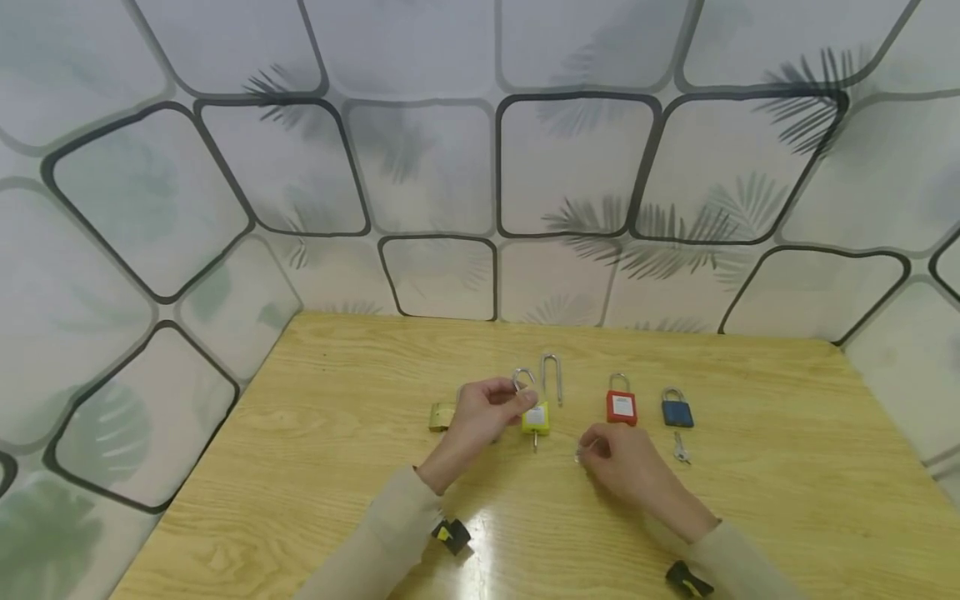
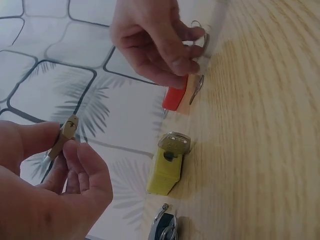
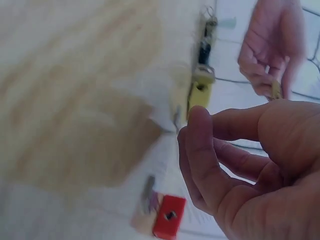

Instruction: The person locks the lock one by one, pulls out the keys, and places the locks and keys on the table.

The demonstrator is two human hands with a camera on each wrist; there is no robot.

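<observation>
My left hand (image 1: 483, 408) pinches a small brass padlock (image 2: 66, 134) between thumb and fingers; its shackle (image 1: 522, 372) stands raised. Below it on the table is a yellow padlock (image 1: 536, 424) with a key (image 2: 174, 143) in its keyhole and a long shackle (image 1: 551, 358) swung out. In my right hand (image 1: 626, 462), thumb and fingertips pinch a small key on a ring (image 2: 205, 40), mostly covered by the fingers. Just beyond that hand sits a red padlock (image 1: 621, 408).
A blue padlock (image 1: 677, 414) lies to the right, with a loose key (image 1: 681, 450) in front of it. At the left, partly behind my left hand, is a gold-coloured padlock (image 1: 440, 416). A patterned cloth wall (image 1: 442, 275) borders the wooden table (image 1: 337, 475).
</observation>
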